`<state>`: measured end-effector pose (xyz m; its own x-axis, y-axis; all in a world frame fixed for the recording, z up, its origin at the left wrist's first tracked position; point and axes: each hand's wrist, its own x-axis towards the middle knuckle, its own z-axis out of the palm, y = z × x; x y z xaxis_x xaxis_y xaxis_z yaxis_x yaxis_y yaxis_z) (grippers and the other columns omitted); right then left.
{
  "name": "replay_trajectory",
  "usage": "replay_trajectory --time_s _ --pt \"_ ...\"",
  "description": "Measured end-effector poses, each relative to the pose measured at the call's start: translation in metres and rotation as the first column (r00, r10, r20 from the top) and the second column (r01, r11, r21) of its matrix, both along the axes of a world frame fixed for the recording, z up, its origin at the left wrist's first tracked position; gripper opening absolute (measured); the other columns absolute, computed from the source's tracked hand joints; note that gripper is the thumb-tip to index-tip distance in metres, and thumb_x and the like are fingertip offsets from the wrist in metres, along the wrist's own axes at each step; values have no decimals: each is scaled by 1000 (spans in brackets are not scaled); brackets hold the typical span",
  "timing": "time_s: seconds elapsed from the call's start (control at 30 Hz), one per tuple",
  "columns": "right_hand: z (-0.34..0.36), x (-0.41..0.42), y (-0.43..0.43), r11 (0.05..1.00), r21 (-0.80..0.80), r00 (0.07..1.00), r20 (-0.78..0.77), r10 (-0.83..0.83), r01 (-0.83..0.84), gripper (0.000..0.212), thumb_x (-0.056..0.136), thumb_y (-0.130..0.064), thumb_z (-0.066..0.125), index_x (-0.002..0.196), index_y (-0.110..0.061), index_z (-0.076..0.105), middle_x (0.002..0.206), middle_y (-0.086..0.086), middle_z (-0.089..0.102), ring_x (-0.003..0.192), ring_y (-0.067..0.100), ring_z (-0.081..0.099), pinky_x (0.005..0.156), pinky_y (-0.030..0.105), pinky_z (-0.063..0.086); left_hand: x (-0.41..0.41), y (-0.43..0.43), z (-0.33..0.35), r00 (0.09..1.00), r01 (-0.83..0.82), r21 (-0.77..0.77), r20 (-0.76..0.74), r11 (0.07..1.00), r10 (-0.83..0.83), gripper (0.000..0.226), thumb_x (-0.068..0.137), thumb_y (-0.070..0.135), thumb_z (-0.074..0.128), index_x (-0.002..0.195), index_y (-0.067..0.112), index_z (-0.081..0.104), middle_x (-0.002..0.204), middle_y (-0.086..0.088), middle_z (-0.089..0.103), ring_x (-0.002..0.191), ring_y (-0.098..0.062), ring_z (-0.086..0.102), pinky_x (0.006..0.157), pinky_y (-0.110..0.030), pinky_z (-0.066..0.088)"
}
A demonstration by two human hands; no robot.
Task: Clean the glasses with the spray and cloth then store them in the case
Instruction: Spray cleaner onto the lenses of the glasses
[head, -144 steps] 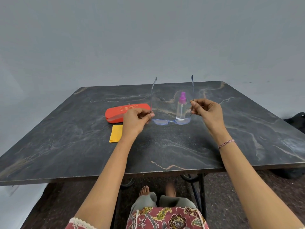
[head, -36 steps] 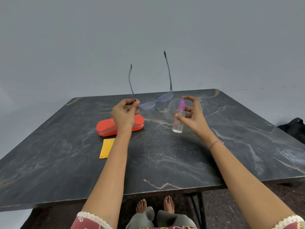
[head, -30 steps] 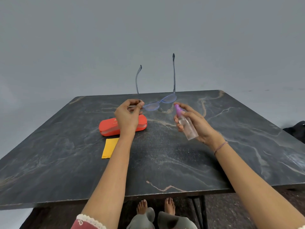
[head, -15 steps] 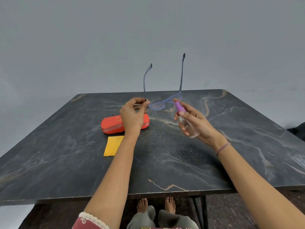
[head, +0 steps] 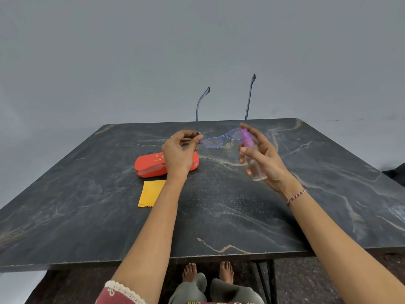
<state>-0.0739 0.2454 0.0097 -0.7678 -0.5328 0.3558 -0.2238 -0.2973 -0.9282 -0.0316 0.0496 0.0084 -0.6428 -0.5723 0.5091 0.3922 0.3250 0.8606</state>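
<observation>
Above table (head: 219, 211), L hand (head: 178, 155) pinches glasses (head: 213, 142) at hinge; R hand (head: 266, 160) grips spray bottle (head: 247, 140).

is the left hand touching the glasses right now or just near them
Touching. The head view shows the left hand pinching the glasses at the frame's corner by the temple hinge, fingertips closed on it.

A short maroon sleeve (head: 107, 297) edged with cream scalloped lace trim (head: 122, 289) is seen on the left arm, and both forearms are left bare. A thin beaded bracelet (head: 297, 196) in pink and white is worn on the wrist behind the right hand (head: 263, 159). Below the near edge of the surface (head: 219, 216), grey trousers (head: 197, 288) are seen above bare feet (head: 190, 270), and a strip of red floral-printed fabric (head: 219, 302) is just caught at the bottom edge.
</observation>
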Motion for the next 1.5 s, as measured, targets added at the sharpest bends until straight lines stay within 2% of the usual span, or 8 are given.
replay_trajectory --time_s 0.13,0.27,0.37,0.43,0.63,0.77,0.93,1.5 --pt "-3 1 -1 979 77 973 -153 -173 187 51 91 2 50 130 -31 42 82 10 52 52 15 45 43 24 43 0 -1 -1 1000 0 -24 -15 1000 0 7 78 13 74 82 15 70 79 8 68 72 -5 64 67 -29 59" --pt "-8 4 -9 890 247 851 -467 -238 384 49 89 -4 54 125 -35 41 74 26 59 45 23 46 45 30 48 0 1 -2 1000 -4 -66 -25 998 3 8 77 12 74 80 18 69 77 11 68 66 -1 64 69 -34 59" --pt "-12 3 -15 809 307 753 -616 -232 501 46 86 -6 55 122 -32 43 59 14 55 41 9 42 47 20 41 0 3 -4 999 -13 -135 -33 991 9 8 77 13 74 81 19 70 77 10 69 68 -4 66 71 -38 58" --pt "-12 3 -17 771 311 705 -668 -239 556 44 85 -6 56 121 -26 44 54 3 51 43 9 43 47 11 34 -1 4 -4 999 -17 -168 -36 986 11 8 77 15 74 82 20 70 79 8 69 73 -9 68 72 -39 58" --pt "-11 1 -17 694 299 647 -696 -311 655 40 85 -5 52 119 -24 41 50 -7 39 42 10 39 44 14 30 1 10 -5 998 -42 -273 -60 961 27 8 77 17 75 83 17 71 80 9 67 74 -5 66 67 -22 56" --pt "-12 0 -16 680 287 630 -704 -329 675 39 84 -6 51 117 -24 41 51 0 42 44 13 37 48 29 35 1 11 -5 997 -58 -314 -69 948 38 9 77 16 75 84 14 72 79 11 65 74 9 61 66 -8 49" --pt "-13 -2 -16 655 279 605 -719 -342 702 39 84 -6 51 118 -23 40 52 -1 44 45 17 42 50 36 41 2 11 -4 996 -68 -331 -70 941 47 8 77 16 75 84 13 72 80 11 65 74 12 60 65 -5 46" --pt "-15 -4 -15 592 301 567 -754 -333 748 38 84 -6 53 117 -19 40 61 -2 53 51 16 51 50 30 39 3 13 -4 996 -77 -383 -67 920 56 9 77 18 74 85 13 72 83 9 67 74 -4 64 68 -9 50"
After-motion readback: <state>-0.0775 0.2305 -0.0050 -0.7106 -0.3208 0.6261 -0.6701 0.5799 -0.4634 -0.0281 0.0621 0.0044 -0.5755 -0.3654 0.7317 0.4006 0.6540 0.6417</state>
